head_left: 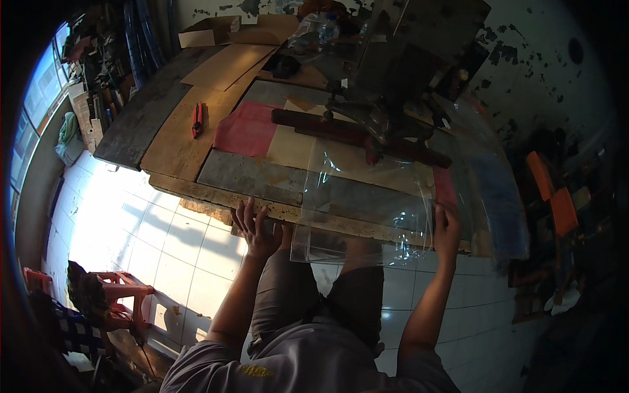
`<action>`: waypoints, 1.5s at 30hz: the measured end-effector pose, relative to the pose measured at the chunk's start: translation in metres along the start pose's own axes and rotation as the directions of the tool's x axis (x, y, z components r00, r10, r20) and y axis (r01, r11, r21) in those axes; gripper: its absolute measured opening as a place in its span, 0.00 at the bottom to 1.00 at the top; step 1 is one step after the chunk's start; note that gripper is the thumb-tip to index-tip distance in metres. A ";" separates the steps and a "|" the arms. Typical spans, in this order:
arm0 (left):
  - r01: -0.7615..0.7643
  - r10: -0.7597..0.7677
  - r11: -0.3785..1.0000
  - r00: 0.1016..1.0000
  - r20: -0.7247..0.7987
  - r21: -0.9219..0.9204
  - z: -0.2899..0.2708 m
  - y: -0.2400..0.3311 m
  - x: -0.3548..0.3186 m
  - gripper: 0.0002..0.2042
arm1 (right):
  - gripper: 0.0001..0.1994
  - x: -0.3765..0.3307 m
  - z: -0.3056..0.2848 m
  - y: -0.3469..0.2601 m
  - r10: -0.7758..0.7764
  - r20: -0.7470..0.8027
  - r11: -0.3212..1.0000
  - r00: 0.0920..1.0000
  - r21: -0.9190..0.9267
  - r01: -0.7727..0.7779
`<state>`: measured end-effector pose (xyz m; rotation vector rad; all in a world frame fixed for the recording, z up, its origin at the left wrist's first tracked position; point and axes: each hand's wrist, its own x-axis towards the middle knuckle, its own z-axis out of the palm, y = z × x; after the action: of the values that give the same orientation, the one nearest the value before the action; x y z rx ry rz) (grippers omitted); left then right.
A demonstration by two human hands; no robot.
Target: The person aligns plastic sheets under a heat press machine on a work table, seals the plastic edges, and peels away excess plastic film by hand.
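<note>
A clear plastic sheet (367,196) lies over the front of the worktable (249,173) and hangs past its edge toward my lap. My right hand (447,230) is closed at the sheet's right edge, its fingers together and pinching the plastic. At the table's front edge, left of the sheet, my left hand (257,229) has its fingers apart and holds nothing. Beyond the sheet, a dark machine (393,98) carries a long horizontal bar (350,131) above the table. Pink cloth (246,128) and a pale yellow sheet (288,145) lie under and beside this bar.
A red utility knife (197,121) lies on the wooden board at the left. Cardboard pieces (229,65) and a plastic bottle (329,29) are farther back. More clear plastic (501,203) drapes over the table's right end. A red stool (124,298) stands on the tiled floor at lower left.
</note>
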<state>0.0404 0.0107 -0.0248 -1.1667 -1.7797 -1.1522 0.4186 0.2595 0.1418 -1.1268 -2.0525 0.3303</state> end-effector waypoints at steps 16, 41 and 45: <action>0.018 -0.016 0.999 0.999 0.044 -0.036 -0.009 0.001 0.000 0.30 | 0.14 0.026 0.033 0.008 0.081 0.291 0.918 0.953 0.350 -0.185; 0.422 -0.090 0.813 0.772 0.630 -0.401 -0.022 0.081 0.169 0.39 | 0.17 -0.067 0.015 0.035 0.029 -0.054 0.680 0.998 0.733 0.020; 0.493 -0.094 0.784 0.695 0.713 -0.377 -0.004 0.084 0.175 0.42 | 0.18 -0.070 0.011 0.049 0.067 0.014 0.604 0.998 0.796 -0.051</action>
<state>0.0588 0.0765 0.1568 -1.8489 -2.3324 -1.6709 0.4635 0.2322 0.0733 -0.6050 -1.5328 1.1450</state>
